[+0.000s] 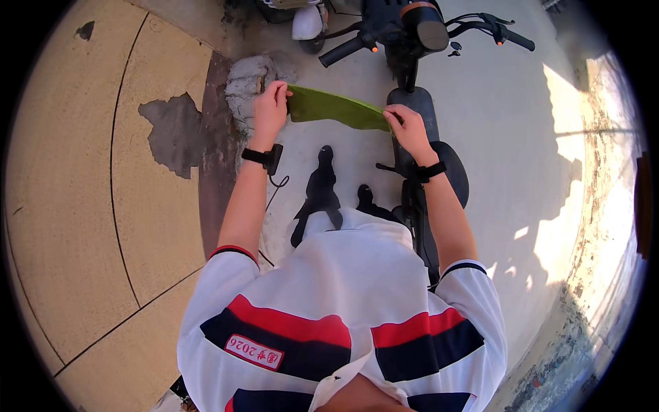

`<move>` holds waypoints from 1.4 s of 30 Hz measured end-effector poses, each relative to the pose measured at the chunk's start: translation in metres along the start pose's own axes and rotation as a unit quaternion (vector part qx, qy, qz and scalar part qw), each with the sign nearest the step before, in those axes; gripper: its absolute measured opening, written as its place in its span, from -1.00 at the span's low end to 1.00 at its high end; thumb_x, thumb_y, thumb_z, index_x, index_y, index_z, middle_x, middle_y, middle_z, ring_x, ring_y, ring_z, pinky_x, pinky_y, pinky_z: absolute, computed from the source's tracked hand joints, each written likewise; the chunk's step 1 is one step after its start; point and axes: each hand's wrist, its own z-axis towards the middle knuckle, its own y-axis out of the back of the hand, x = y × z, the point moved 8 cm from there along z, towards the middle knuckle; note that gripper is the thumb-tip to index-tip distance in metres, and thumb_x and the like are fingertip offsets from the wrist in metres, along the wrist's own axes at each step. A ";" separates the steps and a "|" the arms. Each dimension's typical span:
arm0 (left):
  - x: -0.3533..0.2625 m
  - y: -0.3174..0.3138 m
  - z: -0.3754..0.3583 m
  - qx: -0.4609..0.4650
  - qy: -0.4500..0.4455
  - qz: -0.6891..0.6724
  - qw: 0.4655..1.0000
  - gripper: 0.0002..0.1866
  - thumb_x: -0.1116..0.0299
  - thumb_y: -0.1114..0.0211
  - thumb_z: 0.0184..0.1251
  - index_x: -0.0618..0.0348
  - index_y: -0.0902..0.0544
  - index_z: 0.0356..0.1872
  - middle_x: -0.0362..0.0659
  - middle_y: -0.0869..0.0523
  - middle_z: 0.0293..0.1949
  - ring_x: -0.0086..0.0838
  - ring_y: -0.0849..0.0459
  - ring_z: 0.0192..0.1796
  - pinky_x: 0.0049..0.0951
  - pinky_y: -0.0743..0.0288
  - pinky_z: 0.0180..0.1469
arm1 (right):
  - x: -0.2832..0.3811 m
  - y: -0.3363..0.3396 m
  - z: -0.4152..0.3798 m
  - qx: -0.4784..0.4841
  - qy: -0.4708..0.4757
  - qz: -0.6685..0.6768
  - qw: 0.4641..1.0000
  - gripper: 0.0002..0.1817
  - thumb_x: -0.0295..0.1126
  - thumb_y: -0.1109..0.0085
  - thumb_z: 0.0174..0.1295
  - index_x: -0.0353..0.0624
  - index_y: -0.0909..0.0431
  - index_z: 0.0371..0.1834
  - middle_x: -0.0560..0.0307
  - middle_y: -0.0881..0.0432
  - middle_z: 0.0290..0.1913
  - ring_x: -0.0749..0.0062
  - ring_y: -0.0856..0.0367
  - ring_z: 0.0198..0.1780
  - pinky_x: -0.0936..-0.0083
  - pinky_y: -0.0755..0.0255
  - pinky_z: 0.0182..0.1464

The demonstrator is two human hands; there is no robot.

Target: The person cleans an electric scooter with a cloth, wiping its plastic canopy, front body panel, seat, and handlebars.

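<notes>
A green cloth [336, 108] hangs stretched between my two hands, out in front of my body. My left hand [272, 106] pinches its upper left corner. At the opposite end, my right hand [408, 128] grips the right corner between thumb and fingers. The cloth's lower edge hangs loose and a little wavy. Just beyond and beside my right hand stands an electric scooter [415, 103], its dark seat partly hidden by that hand and forearm. Both wrists wear black straps, and a cable hangs from the left one.
The scooter's handlebars [343, 51] reach across the top of the view. A rough grey lump of concrete [247, 86] sits at the foot of the tan wall [75, 172] on the left. Pale concrete floor [501, 137] extends right towards a sunlit, stained wall.
</notes>
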 end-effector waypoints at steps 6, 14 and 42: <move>0.007 -0.055 0.055 0.083 -0.018 -0.066 0.994 -0.77 0.39 -0.30 0.37 0.16 -0.61 0.00 0.01 -0.76 -0.14 -0.11 -0.75 -0.19 -0.22 -0.60 -0.12 | -0.007 0.036 0.034 -0.206 -0.010 -0.135 0.969 -0.88 -0.43 -0.21 0.34 -0.22 -0.69 -0.21 0.01 -0.67 -0.33 0.21 -0.68 -0.25 0.42 -0.52 -0.19; -0.039 -0.103 0.109 0.200 -0.191 -0.093 0.956 -0.50 0.43 -0.32 0.30 0.11 -0.46 0.27 0.09 -0.62 0.14 0.00 -0.61 0.14 -0.13 -0.52 0.16 | -0.006 0.043 0.073 -0.346 -0.123 -0.127 0.922 -0.81 -0.43 -0.07 0.45 -0.23 -0.55 0.04 -0.01 -0.75 -0.33 0.28 -0.76 -0.31 0.46 -0.56 -0.24; -0.066 -0.103 0.121 0.262 -0.062 -0.111 0.957 -0.66 0.51 -0.28 0.29 0.17 -0.61 0.10 0.04 -0.72 -0.08 -0.07 -0.71 -0.12 -0.24 -0.60 -0.06 | -0.083 0.020 0.219 -0.181 -0.092 -0.056 0.977 -0.72 -0.37 -0.06 0.38 -0.10 -0.54 0.12 -0.09 -0.68 -0.08 -0.06 -0.62 0.05 0.22 -0.49 0.09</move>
